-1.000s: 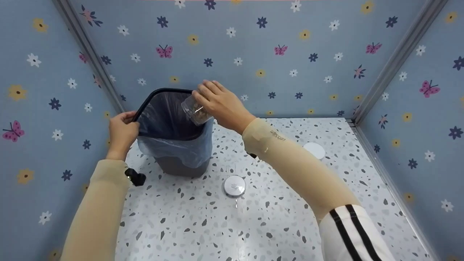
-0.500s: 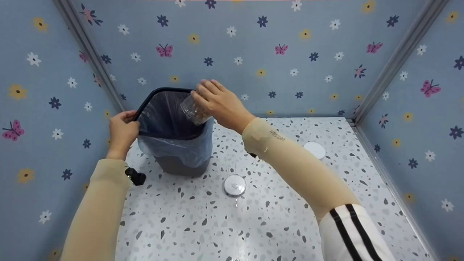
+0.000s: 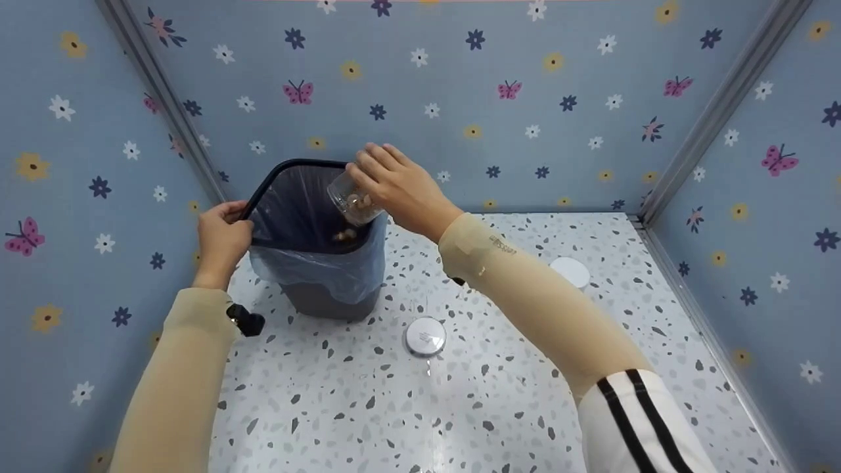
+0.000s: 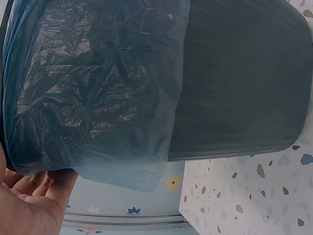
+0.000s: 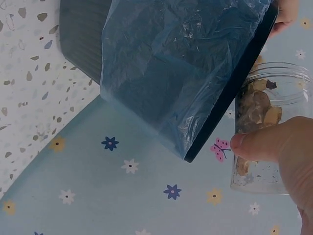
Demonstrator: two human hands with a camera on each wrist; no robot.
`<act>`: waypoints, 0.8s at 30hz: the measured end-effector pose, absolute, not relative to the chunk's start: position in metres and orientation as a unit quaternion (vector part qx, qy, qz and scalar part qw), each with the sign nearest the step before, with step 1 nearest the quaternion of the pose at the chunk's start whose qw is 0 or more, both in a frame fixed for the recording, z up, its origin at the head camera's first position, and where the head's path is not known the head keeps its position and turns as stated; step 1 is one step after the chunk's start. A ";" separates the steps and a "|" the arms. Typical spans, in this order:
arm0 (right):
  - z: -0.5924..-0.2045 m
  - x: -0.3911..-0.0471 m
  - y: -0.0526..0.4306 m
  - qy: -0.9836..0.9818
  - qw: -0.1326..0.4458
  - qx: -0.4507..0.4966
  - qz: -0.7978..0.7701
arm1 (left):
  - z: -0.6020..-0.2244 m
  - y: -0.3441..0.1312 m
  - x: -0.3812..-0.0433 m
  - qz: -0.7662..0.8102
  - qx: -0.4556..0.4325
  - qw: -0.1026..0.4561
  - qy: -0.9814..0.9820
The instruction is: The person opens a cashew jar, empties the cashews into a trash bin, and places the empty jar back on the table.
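Observation:
A dark grey trash can (image 3: 328, 302) with a black rim stands at the left of the floor, lined with a translucent blue bag (image 3: 351, 276) folded over its edge. My left hand (image 3: 225, 240) grips the rim on the left side; in the left wrist view its fingers (image 4: 54, 191) curl at the rim. My right hand (image 3: 401, 187) holds a clear jar (image 3: 343, 194), its mouth tilted down into the can's opening. Small brownish pieces (image 5: 259, 105) lie along the inside of the jar. A few pale brown pieces (image 3: 345, 234) show just below the mouth, inside the can.
A round silvery lid (image 3: 426, 337) lies on the speckled floor (image 3: 368, 414) in front of the can. Partly behind the right forearm is a white disc (image 3: 570, 271). Flower-patterned walls (image 3: 447, 85) with metal corner strips close in the back and both sides.
Brown pieces have dropped from the jar into the can, and those left inside it have shifted towards its mouth. Both hands stay almost still.

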State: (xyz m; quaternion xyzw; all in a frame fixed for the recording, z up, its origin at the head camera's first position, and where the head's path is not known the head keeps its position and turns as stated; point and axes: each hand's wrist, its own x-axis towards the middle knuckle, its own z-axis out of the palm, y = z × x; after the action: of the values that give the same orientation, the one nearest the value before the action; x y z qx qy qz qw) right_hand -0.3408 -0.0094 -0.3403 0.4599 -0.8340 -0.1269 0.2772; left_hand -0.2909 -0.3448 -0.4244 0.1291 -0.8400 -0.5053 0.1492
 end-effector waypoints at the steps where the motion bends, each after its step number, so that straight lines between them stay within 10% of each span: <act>1: -0.340 -0.341 -0.010 -0.834 0.279 0.460 -0.126 | -0.424 -0.345 -0.291 -0.505 0.130 0.150 -0.840; 24: -0.340 -0.340 -0.011 -0.825 0.289 0.465 -0.137 | -0.424 -0.343 -0.290 -0.504 0.128 0.165 -0.838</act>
State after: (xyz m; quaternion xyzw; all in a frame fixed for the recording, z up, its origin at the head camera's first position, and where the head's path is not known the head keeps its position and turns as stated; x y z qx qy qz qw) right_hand -0.3402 -0.0109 -0.3404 0.4653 -0.8251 -0.1373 0.2894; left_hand -0.2901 -0.3427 -0.4239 0.1285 -0.8382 -0.5038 0.1648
